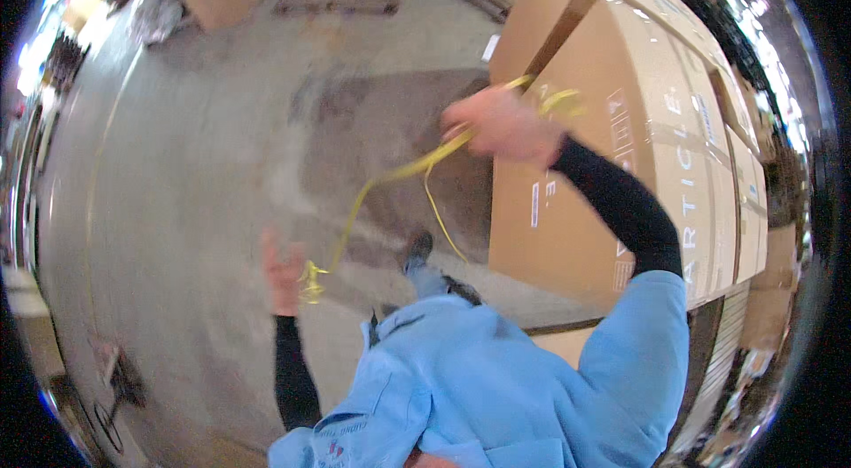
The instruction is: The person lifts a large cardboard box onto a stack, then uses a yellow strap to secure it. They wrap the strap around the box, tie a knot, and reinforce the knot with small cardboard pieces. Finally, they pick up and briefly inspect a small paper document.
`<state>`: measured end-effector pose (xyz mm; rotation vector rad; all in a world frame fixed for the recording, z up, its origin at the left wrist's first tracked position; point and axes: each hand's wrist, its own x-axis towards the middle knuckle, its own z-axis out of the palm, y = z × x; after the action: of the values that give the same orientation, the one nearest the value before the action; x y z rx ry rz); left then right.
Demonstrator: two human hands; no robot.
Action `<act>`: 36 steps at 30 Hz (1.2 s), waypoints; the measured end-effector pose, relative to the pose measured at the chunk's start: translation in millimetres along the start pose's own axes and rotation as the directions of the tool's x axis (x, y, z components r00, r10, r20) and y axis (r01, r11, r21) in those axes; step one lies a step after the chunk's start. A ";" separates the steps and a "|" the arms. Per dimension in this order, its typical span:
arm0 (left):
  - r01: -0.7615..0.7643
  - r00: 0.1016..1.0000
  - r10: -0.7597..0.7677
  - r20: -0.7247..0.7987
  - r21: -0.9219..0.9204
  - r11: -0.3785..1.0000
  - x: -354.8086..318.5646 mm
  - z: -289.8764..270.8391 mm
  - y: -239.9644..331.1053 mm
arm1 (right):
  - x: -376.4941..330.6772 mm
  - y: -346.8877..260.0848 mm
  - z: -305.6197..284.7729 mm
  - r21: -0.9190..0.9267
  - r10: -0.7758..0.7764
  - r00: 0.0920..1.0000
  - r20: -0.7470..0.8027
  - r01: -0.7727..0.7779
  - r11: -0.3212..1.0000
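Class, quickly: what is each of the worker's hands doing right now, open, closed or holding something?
Left hand: looks open, though blurred; contact with the yellow strap cannot be told.
Right hand: closed, holding the strap.

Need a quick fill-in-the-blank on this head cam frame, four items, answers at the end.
1. The right hand grips a strap whose colour is ____.
2. The near box stands in the ____ half of the picture.
3. The shirt is light ____.
4. Both forearm sleeves are coloured ____.

Missing words: yellow; right; blue; black
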<state>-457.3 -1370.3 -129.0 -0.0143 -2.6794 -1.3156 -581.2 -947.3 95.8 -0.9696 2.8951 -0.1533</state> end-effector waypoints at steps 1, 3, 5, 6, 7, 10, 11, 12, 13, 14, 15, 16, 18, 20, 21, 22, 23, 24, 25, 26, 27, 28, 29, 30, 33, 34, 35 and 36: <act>-0.185 0.980 0.192 0.042 -0.139 0.973 32.5 32.6 75.2 | 16.5 -4.3 15.6 -0.012 -0.060 0.998 -0.008 0.060 0.998; -0.362 0.895 0.414 0.166 -0.270 0.892 81.2 80.8 193.6 | 37.4 -10.0 19.8 0.036 -0.090 0.996 -0.021 0.090 0.995; -0.311 0.868 0.387 0.311 -0.265 0.913 117.7 97.1 246.6 | 38.6 14.2 10.4 0.096 -0.048 0.995 -0.084 0.056 0.994; -0.237 0.866 0.315 0.388 -0.237 0.942 137.0 101.2 255.3 | 39.2 30.6 7.0 0.128 -0.030 0.993 -0.112 0.045 0.991; -0.164 0.854 0.242 0.461 -0.202 0.966 158.0 105.5 261.1 | 32.0 53.7 2.3 0.168 0.038 0.986 -0.160 -0.011 0.986; -0.289 0.927 0.339 0.159 -0.269 0.918 218.9 83.1 232.2 | -5.6 112.5 -25.6 0.252 0.406 0.892 -0.200 -0.353 0.901; -0.267 0.956 0.287 0.062 -0.224 0.937 242.3 74.6 210.0 | -25.2 128.6 -35.6 0.317 0.433 0.875 -0.214 -0.358 0.879; -0.237 0.965 0.229 0.128 0.047 0.970 275.8 50.3 179.9 | -41.8 143.4 -45.6 0.385 0.454 0.860 -0.233 -0.348 0.855; -0.319 0.946 0.319 0.053 -0.011 0.948 297.2 41.1 157.6 | -50.1 151.4 -53.2 0.396 0.492 0.831 -0.260 -0.373 0.839; -0.397 0.918 0.396 -0.027 -0.065 0.916 318.5 34.9 133.6 | -56.0 153.7 -59.8 0.408 0.528 0.801 -0.283 -0.397 0.822; -0.453 0.882 0.424 -0.206 -0.119 0.884 351.6 31.3 101.3 | -62.3 158.7 -64.2 0.417 0.566 0.766 -0.304 -0.428 0.802; -0.446 0.861 0.411 -0.300 -0.057 0.893 392.5 9.3 64.7 | -70.9 174.2 -64.2 0.406 0.622 0.696 -0.358 -0.484 0.775; -0.320 0.836 0.354 -0.420 0.152 0.935 473.0 -43.3 -11.9 | -85.1 208.2 -75.1 0.366 0.716 0.516 -0.471 -0.624 0.690; -0.038 0.898 0.183 -0.399 0.345 0.938 547.8 -80.4 -36.8 | -117.4 253.1 -84.6 0.506 0.770 0.361 -0.525 -0.596 0.624; -0.084 0.843 0.230 -0.486 0.303 0.949 575.3 -72.7 -49.7 | -131.9 265.5 -98.7 0.555 0.841 0.281 -0.463 -0.648 0.522; -0.132 0.779 0.266 -0.568 0.265 0.955 601.9 -64.2 -64.1 | -140.7 269.6 -114.5 0.641 0.863 0.193 -0.467 -0.598 0.481; -0.061 0.740 0.331 -0.585 0.433 0.900 625.0 -99.4 -115.7 | -151.0 286.5 -124.9 0.608 0.874 0.201 -0.441 -0.650 0.456; 0.057 0.689 0.398 -0.605 0.593 0.803 631.9 -150.4 -159.6 | -153.2 315.3 -123.9 0.730 0.864 0.212 -0.456 -0.466 0.500; 0.171 0.647 0.474 -0.597 0.720 0.673 642.8 -188.8 -172.4 | -153.0 340.0 -126.3 0.748 0.925 0.145 -0.352 -0.551 0.371; 0.399 0.745 0.076 -0.663 0.535 0.745 663.7 -138.4 -184.0 | -146.5 334.1 -143.8 0.743 0.946 0.061 -0.318 -0.605 0.288; 0.635 0.736 -0.332 -0.590 0.431 0.641 685.6 -80.2 -188.1 | -137.3 313.7 -165.3 0.697 0.958 -0.008 -0.286 -0.688 0.202; 0.708 0.705 -0.457 -0.543 0.502 0.497 699.0 -62.5 -188.1 | -125.2 309.4 -174.6 0.679 0.965 -0.037 -0.259 -0.718 0.155; 0.646 0.762 -0.459 -0.457 0.590 0.484 720.7 -39.3 -184.3 | -105.1 319.1 -178.4 0.582 0.936 0.066 -0.346 -0.767 0.269; 0.513 0.855 -0.398 -0.332 0.650 0.560 744.6 -12.3 -177.2 | -81.7 330.7 -182.5 0.472 0.890 0.177 -0.419 -0.796 0.380; -0.116 0.989 0.070 0.127 0.405 0.907 824.2 111.1 -113.4 | -1.6 370.6 -193.8 0.332 0.771 0.455 -0.446 -0.716 0.614; -0.308 0.932 0.268 0.246 0.141 0.941 841.2 173.2 -56.7 | 37.3 369.3 -199.6 0.274 0.701 0.525 -0.483 -0.669 0.691; -0.434 0.838 0.451 0.307 -0.127 0.892 839.1 221.8 16.3 | 71.8 370.9 -203.5 0.342 0.743 0.522 -0.419 -0.668 0.661; -0.392 0.763 0.504 0.404 -0.331 0.859 797.8 264.8 149.1 | 110.2 368.3 -214.0 0.288 0.789 0.518 -0.331 -0.741 0.607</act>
<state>-1269.8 -1118.3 -56.1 -1.0873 -2.5901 -1.5878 -912.1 -706.9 257.9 0.5289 3.3235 -0.5017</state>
